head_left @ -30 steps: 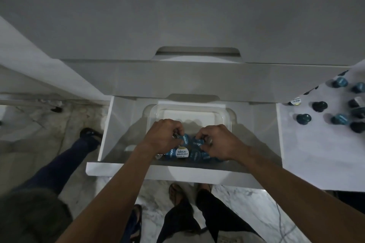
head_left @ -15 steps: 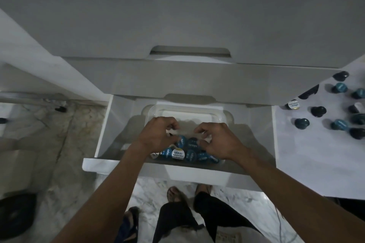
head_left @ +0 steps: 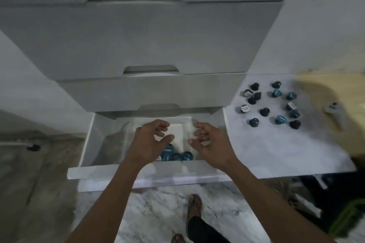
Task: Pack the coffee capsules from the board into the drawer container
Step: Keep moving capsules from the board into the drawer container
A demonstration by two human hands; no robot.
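both hands — left hand (head_left: 150, 142), right hand (head_left: 209, 144) — loosely spread, empty | container (head_left: 128, 130): blue capsules (head_left: 175, 155) | board (head_left: 276, 144): capsules

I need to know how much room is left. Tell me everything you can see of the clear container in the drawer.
The container is a clear plastic tub with rounded corners, sitting flat in the open drawer. Blue capsules lie bunched at its near end; the far part of its floor shows bare. Both hands hover above it, neither plainly touching.

Both the left hand (head_left: 150, 142) and right hand (head_left: 210, 144) have lifted off the capsules (head_left: 175, 155), fingers now loosely spread.
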